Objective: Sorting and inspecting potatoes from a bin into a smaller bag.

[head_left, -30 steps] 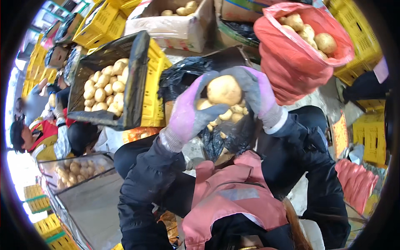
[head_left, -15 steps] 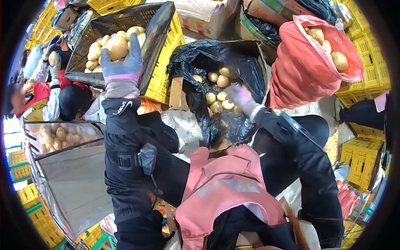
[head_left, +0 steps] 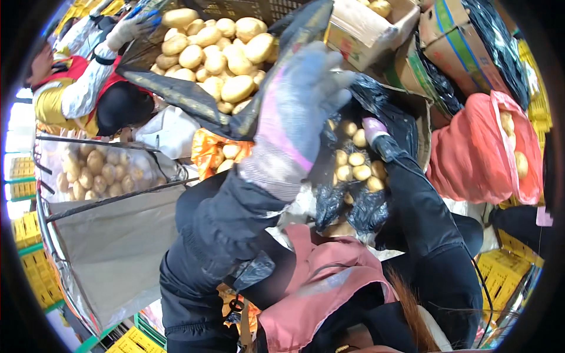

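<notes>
My left hand (head_left: 300, 106), in a grey-blue glove with a purple band, is raised between the potato crate and the cardboard box. Its fingers are stretched out and slightly blurred; no potato shows in them. Below and right of it, a cardboard box (head_left: 421, 112) lined with a black plastic bag (head_left: 368, 215) holds several potatoes (head_left: 356, 159). My right hand (head_left: 374, 128), gloved in purple and grey, reaches down into this box beside the potatoes. Its fingers are mostly hidden. At the upper left, a dark-lined crate (head_left: 176, 97) is heaped with larger potatoes (head_left: 226, 62).
A red sack of potatoes (head_left: 471, 156) stands at the right, with cardboard boxes (head_left: 459, 53) behind it. On the left is a grey-sided frame (head_left: 112, 247) with potatoes in clear plastic, and a co-worker's gloved hand (head_left: 132, 29) beside the crate. An orange bag (head_left: 205, 153) lies below the crate.
My left hand has left the large potato at the crate and swung right toward the box. My right hand has shifted toward the box's far side. The view has turned too.
</notes>
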Tool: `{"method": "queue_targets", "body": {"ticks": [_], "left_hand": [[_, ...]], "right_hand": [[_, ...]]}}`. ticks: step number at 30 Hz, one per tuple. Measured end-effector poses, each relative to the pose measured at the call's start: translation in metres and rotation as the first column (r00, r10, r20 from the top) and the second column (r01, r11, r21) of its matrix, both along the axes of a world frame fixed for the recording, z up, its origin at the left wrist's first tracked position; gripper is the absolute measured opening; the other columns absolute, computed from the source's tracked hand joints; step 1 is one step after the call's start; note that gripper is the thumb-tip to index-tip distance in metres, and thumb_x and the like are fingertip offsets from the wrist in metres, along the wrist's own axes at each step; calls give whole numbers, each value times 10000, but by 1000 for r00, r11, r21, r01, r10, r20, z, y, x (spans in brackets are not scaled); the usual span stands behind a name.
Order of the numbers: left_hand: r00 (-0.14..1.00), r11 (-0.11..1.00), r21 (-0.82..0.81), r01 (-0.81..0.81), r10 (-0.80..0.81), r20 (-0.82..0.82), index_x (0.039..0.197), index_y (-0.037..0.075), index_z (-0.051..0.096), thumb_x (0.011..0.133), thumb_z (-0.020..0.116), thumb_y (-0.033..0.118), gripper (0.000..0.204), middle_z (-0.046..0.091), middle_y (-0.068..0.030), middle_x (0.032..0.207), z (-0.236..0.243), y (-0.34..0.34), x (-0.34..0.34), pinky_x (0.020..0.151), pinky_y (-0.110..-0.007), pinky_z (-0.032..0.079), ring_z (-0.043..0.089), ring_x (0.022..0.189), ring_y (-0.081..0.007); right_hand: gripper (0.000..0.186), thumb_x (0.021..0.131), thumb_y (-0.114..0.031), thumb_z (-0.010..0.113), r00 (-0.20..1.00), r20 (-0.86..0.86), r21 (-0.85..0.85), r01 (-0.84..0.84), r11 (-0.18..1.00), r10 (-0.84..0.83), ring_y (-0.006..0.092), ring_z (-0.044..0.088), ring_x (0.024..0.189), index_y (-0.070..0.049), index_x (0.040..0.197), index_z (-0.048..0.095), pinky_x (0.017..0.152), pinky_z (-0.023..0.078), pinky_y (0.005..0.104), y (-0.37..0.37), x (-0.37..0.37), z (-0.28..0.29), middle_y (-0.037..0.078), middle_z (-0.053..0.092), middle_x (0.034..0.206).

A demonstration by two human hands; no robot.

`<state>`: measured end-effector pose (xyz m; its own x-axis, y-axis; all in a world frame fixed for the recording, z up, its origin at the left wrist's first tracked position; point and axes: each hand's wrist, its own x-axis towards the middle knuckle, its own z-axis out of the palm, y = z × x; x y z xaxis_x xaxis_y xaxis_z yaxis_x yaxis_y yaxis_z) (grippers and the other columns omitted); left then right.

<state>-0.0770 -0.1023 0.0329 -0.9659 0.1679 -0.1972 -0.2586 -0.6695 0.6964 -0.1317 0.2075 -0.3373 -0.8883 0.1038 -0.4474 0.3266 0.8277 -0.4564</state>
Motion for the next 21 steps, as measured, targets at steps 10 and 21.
{"method": "queue_targets", "body": {"ticks": [10, 21], "left_hand": [[932, 932, -209, 297, -331, -151, 1505, 33, 432, 1032, 609, 264, 555, 607, -160, 1379, -7, 14, 14, 975, -349, 534, 668, 1148, -263], [708, 560, -813, 158, -638, -302, 1581, 49, 387, 860, 829, 266, 873, 525, -191, 1523, -26, 81, 89, 1181, -352, 369, 515, 1395, -253]], "right_hand": [[578, 886, -272, 794, 977, 176, -890, 105, 443, 123, 196, 649, 1135, -46, 1365, 561, 982, 548, 368, 2, 108, 213, 85, 673, 1221], [500, 1096, -369, 505, 904, 344, -917, 266, -297, -255, 264, 665, 1203, -84, 1506, 478, 1000, 572, 434, -23, 195, 324, 129, 636, 1368]]}}
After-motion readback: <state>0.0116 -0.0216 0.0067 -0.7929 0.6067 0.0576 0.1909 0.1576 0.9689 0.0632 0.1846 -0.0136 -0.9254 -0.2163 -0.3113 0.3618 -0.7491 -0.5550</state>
